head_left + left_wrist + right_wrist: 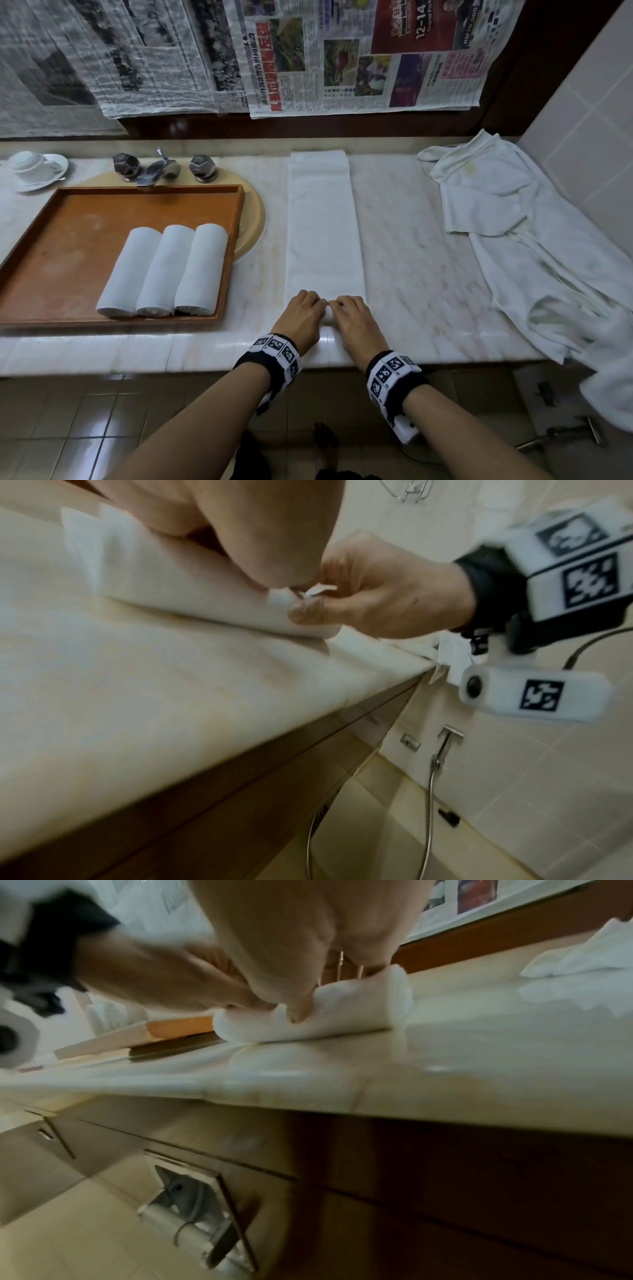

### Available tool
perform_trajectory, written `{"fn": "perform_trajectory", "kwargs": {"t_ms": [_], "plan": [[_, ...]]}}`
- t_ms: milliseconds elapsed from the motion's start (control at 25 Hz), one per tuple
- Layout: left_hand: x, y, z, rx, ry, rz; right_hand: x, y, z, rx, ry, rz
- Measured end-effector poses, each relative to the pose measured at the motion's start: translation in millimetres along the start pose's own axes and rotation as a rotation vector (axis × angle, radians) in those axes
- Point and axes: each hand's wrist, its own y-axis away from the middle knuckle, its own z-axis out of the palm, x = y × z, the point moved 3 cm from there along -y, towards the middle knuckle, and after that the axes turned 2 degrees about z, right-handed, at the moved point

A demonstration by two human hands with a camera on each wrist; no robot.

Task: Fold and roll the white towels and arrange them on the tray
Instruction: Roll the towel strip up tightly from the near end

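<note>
So: three rolled towels (164, 270) lie side by side, touching, at the near right of the tray (51, 240). That part looks done.

A fourth towel (323, 219), folded into a long strip, lies flat on the surface (411, 240) just right of the tray, running away from the person. Its near end is turned into a small roll (308, 1015). The roll is only a few turns thick; most of the strip is still flat.

Left hand (301, 317) and right hand (356, 322) sit side by side on that roll, nearly touching. Grip, both hands: fingers curled over the top, thumbs tucked in at the near side, holding the roll. Right wrist view shows a thumb pressed into the cloth.

More white cloth (513, 222) lies crumpled at the right end of the surface, part hanging over the edge. How many towels are in it I cannot tell.

Judgement: somewhat past the middle. Left: roll this strip to its far end, set it on the tray beside the three, then fold and roll the heap.
</note>
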Motion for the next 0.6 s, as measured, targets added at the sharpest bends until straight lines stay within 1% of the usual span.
{"fn": "perform_trajectory", "kwargs": {"t_ms": [40,160,200,240,320,400,480,560,600], "plan": [[2,-1,-3,0.007,-0.015,-0.022,4,-4,-1,-0.025,-0.014,0.000],[7,11,-3,0.098,0.043,-0.020,15,-15,-1,-0.264,-0.079,0.066],[9,18,0,0.128,0.073,-0.005,16,-17,-2,-0.306,-0.085,0.079],[8,22,2,0.157,0.096,0.002,16,-16,-2,-0.319,-0.086,0.078],[6,21,5,0.163,0.118,-0.006,10,-11,-6,-0.247,-0.082,0.067],[1,13,6,0.085,0.121,-0.024,0,-2,-7,-0.122,0.020,0.036],[-5,0,3,-0.014,0.109,-0.050,-6,13,3,-0.044,0.131,-0.021],[-8,-10,2,-0.084,0.072,-0.048,-6,21,15,-0.088,0.167,-0.020],[-7,-12,2,-0.094,0.067,-0.058,-4,19,16,-0.099,0.162,-0.018]]}}
